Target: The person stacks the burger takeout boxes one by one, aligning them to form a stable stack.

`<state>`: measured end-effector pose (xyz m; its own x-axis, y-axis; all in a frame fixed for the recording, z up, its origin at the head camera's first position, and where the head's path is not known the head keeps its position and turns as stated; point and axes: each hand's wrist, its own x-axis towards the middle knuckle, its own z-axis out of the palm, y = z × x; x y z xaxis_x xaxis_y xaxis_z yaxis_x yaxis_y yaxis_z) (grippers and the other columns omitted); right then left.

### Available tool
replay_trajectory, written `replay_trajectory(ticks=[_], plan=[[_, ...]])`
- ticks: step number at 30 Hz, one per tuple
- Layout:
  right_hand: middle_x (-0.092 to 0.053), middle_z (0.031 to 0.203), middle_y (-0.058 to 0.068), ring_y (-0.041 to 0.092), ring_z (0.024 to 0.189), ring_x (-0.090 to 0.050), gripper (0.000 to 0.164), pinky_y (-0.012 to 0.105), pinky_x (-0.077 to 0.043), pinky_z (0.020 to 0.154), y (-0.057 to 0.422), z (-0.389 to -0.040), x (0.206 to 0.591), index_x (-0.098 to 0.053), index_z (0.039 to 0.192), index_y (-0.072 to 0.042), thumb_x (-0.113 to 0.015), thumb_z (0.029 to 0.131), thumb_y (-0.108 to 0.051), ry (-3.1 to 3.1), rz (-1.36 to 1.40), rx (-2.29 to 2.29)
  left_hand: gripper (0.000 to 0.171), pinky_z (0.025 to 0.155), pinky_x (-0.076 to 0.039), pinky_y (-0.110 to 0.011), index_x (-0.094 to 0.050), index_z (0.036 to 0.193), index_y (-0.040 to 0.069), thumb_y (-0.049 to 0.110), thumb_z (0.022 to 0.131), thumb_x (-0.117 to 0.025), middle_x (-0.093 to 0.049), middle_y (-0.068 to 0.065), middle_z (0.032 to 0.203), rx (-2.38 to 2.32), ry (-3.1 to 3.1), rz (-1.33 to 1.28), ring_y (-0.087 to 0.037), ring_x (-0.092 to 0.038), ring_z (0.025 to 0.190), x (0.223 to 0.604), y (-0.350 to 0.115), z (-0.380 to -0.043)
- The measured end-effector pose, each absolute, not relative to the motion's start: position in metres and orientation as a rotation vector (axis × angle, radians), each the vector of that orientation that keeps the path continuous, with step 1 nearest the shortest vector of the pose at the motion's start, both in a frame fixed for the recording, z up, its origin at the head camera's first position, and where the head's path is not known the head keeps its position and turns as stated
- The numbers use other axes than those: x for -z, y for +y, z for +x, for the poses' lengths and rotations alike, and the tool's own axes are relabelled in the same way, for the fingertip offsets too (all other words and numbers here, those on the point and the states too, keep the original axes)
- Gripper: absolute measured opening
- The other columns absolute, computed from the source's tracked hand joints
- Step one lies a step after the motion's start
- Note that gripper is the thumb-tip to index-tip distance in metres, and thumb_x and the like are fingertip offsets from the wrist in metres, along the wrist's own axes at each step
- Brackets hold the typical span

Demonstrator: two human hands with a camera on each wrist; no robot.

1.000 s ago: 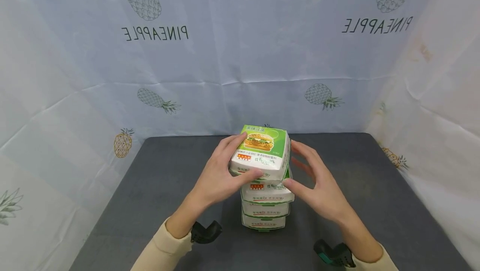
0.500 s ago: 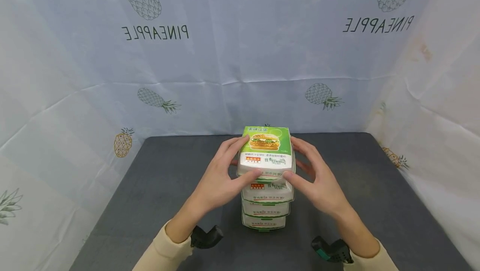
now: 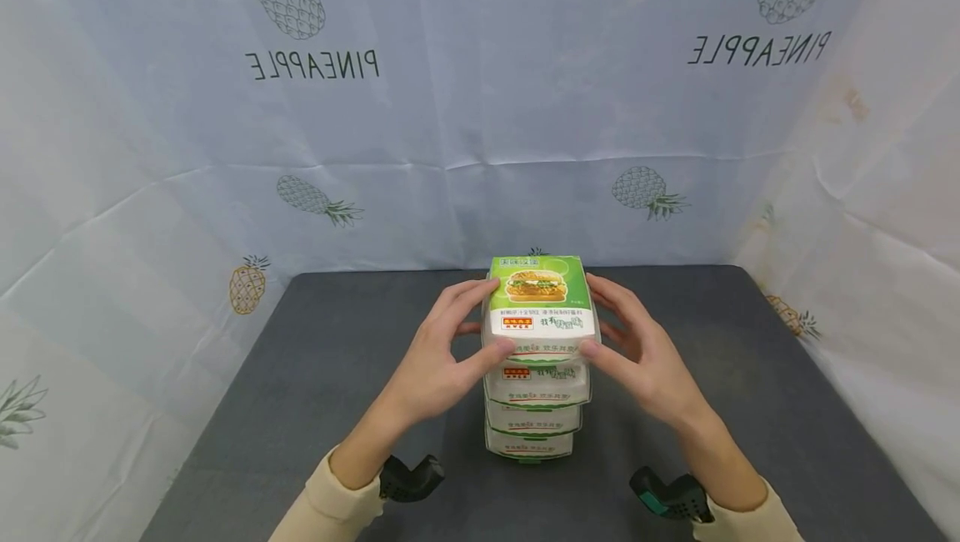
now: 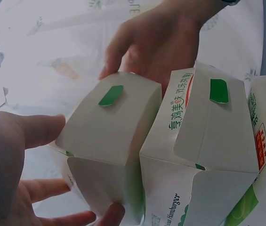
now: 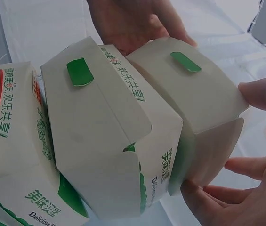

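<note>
A green-and-white cardboard burger box [image 3: 542, 325] with a burger picture on its lid tops a stack of similar boxes [image 3: 537, 392]. My left hand [image 3: 435, 363] holds that top box at its left side, thumb on the front left corner. On the opposite side my right hand [image 3: 648, 363] grips it, its thumb at the front right corner. From the left wrist, the top box's plain underside shows a green tab [image 4: 111, 95]. It lies against or very close to the box below [image 5: 109, 122], as the right wrist view shows; exact contact is hard to tell.
The stack stands on a dark grey table [image 3: 360, 342]. Behind it hangs a pale cloth [image 3: 480, 108] printed with pineapples, and more cloth closes off both sides. Black wrist devices [image 3: 411, 478] sit on both forearms near the table.
The top box has gone from tilted and left of the stack to level and lined up above it. My right hand, at first barely at its edge, now holds it too.
</note>
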<state>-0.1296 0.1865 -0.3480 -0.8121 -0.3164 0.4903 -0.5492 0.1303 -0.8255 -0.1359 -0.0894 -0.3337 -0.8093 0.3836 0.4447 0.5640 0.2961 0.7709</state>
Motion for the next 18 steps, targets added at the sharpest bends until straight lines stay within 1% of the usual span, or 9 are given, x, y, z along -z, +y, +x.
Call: replay_trajectory(ticks=[6, 11, 15, 18], plan=[[-0.032, 0.159, 0.006, 0.019, 0.144, -0.033, 0.071, 0.019, -0.037, 0.106, 0.188, -0.13, 0.35, -0.034, 0.159, -0.012, -0.06, 0.096, 0.007, -2.207, 0.873, -1.77, 0.064, 0.097, -0.053, -0.039, -0.047, 0.153, 0.019, 0.024, 0.095, -0.074, -0.041, -0.003, 0.15, 1.505, -2.382, -0.896, -0.021, -0.048, 0.131, 0.335, -0.089, -0.136], [-0.031, 0.16, 0.005, 0.019, 0.144, -0.032, 0.072, 0.018, -0.036, 0.106, 0.189, -0.13, 0.351, -0.032, 0.16, -0.013, -0.06, 0.096, 0.006, -2.221, 0.859, -1.764, 0.065, 0.097, -0.053, -0.038, -0.046, 0.153, 0.018, 0.025, 0.095, -0.074, -0.04, -0.003, 0.151, 1.486, -2.38, -0.897, -0.02, -0.047, 0.132, 0.336, -0.089, -0.136], [-0.03, 0.16, 0.006, 0.022, 0.146, -0.031, 0.072, 0.019, -0.037, 0.108, 0.193, -0.128, 0.351, -0.03, 0.16, -0.011, -0.059, 0.096, 0.006, -2.216, 0.852, -1.765, 0.067, 0.099, -0.052, -0.039, -0.044, 0.155, 0.019, 0.026, 0.095, -0.074, -0.039, -0.002, 0.152, 1.462, -2.381, -0.888, -0.022, -0.044, 0.136, 0.337, -0.09, -0.135], [-0.03, 0.16, 0.009, 0.024, 0.147, -0.031, 0.071, 0.02, -0.037, 0.11, 0.198, -0.126, 0.352, -0.03, 0.16, -0.007, -0.057, 0.097, 0.009, -2.174, 0.864, -1.791, 0.067, 0.101, -0.05, -0.042, -0.043, 0.156, 0.021, 0.027, 0.096, -0.073, -0.039, -0.001, 0.153, 1.453, -2.393, -0.854, -0.025, -0.043, 0.137, 0.338, -0.094, -0.135]])
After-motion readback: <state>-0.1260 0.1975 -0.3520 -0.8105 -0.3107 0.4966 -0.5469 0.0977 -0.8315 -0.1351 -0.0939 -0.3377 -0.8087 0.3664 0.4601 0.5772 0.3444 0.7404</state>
